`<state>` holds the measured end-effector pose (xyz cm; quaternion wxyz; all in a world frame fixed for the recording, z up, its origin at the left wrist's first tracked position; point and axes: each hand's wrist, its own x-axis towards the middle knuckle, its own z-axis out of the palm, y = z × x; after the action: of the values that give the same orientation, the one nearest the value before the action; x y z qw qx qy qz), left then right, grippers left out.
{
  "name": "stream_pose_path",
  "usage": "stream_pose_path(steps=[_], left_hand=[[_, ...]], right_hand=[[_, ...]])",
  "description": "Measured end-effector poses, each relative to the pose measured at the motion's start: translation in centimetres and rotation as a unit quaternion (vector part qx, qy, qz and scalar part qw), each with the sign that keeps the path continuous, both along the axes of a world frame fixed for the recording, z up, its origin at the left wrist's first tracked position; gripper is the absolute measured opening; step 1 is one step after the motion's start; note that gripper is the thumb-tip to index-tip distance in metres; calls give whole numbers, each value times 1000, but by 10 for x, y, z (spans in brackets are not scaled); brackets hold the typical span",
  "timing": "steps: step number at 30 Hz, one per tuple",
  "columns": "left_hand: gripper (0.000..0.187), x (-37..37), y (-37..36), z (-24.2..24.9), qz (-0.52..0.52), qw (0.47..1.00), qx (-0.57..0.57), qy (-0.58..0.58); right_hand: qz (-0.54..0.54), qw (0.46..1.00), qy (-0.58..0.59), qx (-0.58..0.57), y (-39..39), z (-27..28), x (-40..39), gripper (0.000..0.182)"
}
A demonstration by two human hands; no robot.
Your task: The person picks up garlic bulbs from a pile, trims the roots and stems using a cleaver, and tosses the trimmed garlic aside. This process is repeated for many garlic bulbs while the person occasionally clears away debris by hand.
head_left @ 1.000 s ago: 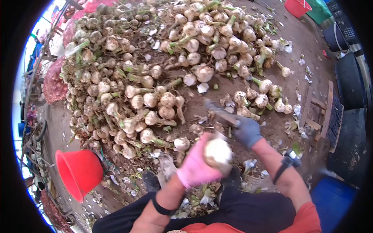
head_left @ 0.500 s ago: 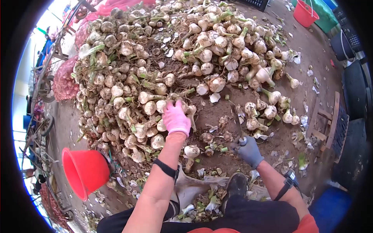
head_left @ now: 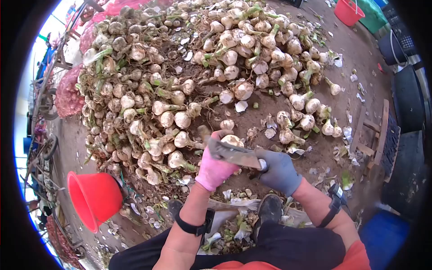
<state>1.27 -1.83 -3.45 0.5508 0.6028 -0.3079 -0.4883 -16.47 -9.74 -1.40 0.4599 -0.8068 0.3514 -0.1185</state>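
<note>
Lower centre, I see dark shoe beside trimmed scraps; mid-frame, pink-gloved left hand, fingers grasping bulb, grip partly hidden by knife; grey-gloved right hand, fingers clenched on knife handle; blade crosses in front of left hand, contact with bulb unclear to me; for clean work I'd hold bulb firm, left fingers clear of edge, strokes short; beyond, bulb heap at upper left; red bucket, upper right.
</note>
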Motion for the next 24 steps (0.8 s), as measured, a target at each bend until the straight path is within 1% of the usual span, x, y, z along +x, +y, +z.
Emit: stream_pose_path(steps=[1, 2, 3, 5, 7, 8, 9, 10, 13, 14, 15, 16, 17, 18, 19, 20, 21, 22, 23, 24], left_hand=[[60, -3, 4, -1, -2, 1000, 2, 3], [61, -5, 6, -1, -15, 994, -15, -103], [62, -5, 6, 3, -27, 977, -34, -209], [64, -7, 6, 19, -39, 979, -14, -201], [66, -10, 5, 33, -19, 999, 18, -33], [66, -9, 5, 30, -19, 999, 18, -32], [64, -6, 8, 25, -37, 984, -8, -175], [63, -6, 11, 21, -54, 947, -34, -316], [61, -9, 18, 15, -52, 943, -34, -326], [61, -16, 20, 14, -30, 959, -18, -281], [61, -23, 20, 22, -30, 959, -18, -281], [59, -31, 20, 35, -5, 990, 12, -142], [58, -37, 21, 42, 15, 999, 42, 0], [62, -39, 22, 33, 16, 994, 29, -103], [62, -34, 20, 32, 21, 994, 27, -104], [65, -29, 11, 30, 39, 994, 75, -69], [68, -23, 5, 28, 56, 990, 126, -35], [72, -17, 5, 22, 32, 986, 130, -101], [68, -16, 3, 17, 55, 984, 133, -105], [64, -13, 0, 13, 90, 989, 105, -45]], right_hand=[[43, 999, 5, -33, 1, 8, 2, 31], [57, 997, 9, -45, 3, 9, 2, 36], [55, 997, 10, -46, 4, 11, 2, 36], [90, 993, 18, -72, 6, 15, 1, 34], [92, 993, 23, -73, 9, 16, 2, 33], [94, 992, 29, -76, 9, 16, 2, 31], [94, 992, 30, -76, 9, 13, 2, 31], [95, 991, 32, -91, 9, 8, 2, 28], [87, 989, 31, -115, 6, -8, 1, 24], [81, 989, 29, -123, 5, -16, 0, 23], [81, 989, 29, -123, -6, -38, -8, 23], [4, 991, 96, -90, -24, -67, -22, 22], [-78, 982, 162, -56, -33, -82, -30, 20], [-78, 983, 158, -58, -29, -75, -29, 20], [-104, 983, 122, -90, -19, -62, -31, 21], [-132, 979, 91, -124, -16, -53, -35, 22], [-130, 979, 92, -127, -16, -51, -33, 22], [-130, 986, 73, -79, -7, -51, -30, 22], [-137, 989, 50, -32, 1, -51, -28, 21], [-122, 990, 72, -5, 2, -47, -28, 21]])
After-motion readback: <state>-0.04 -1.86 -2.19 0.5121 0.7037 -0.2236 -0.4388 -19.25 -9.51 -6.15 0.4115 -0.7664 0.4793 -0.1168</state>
